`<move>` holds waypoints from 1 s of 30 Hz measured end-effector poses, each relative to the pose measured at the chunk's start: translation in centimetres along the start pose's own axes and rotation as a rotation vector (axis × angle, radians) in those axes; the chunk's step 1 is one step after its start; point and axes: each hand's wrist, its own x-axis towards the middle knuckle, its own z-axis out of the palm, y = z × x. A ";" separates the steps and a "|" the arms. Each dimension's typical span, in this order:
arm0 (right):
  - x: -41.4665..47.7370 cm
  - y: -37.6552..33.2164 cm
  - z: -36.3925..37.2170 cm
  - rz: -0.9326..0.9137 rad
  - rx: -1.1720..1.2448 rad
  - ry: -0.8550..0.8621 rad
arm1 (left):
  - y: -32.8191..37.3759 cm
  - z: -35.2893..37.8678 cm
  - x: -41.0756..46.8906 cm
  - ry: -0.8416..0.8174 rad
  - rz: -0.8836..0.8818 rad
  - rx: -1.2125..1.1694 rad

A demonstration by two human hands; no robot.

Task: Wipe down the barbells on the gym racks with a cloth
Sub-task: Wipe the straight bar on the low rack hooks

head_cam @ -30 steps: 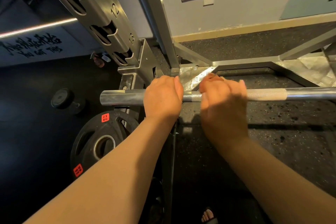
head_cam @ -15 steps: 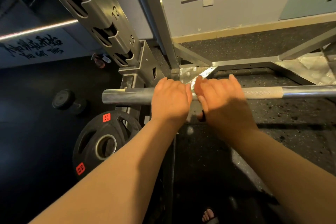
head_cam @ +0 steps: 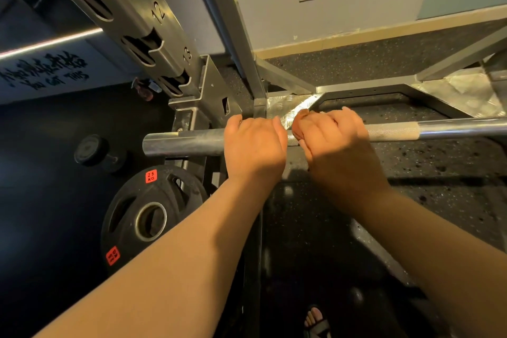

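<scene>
Barbell (head_cam: 186, 143) lies left-to-right; left hand (head_cam: 255, 145) and right hand (head_cam: 337, 151) grip it side by side, fingers (head_cam: 347, 118) wrapped over, near its left end.

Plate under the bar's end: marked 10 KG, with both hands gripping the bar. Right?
No. The head view shows the plate marked 25 KG, not 10. The left hand and right hand do grip the bar.

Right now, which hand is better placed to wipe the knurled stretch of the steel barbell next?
Right. The right hand grips the silver steel barbell directly beside its pale knurled stretch; the left hand grips nearer the bar's end, farther away.
</scene>
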 end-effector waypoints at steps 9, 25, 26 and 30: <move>-0.9 1.6 -0.7 0.356 0.019 0.058 | 1.1 -0.2 0.1 -0.204 0.056 -0.264; -1.1 1.4 -0.1 0.047 0.080 0.080 | 1.3 1.2 0.5 -0.075 -0.041 -0.246; -1.2 2.4 -0.5 -0.007 0.064 0.063 | 1.3 1.1 0.4 -0.074 -0.037 -0.232; -2.2 5.5 -1.9 0.092 0.073 -0.022 | 1.3 0.7 0.5 -0.064 -0.036 -0.240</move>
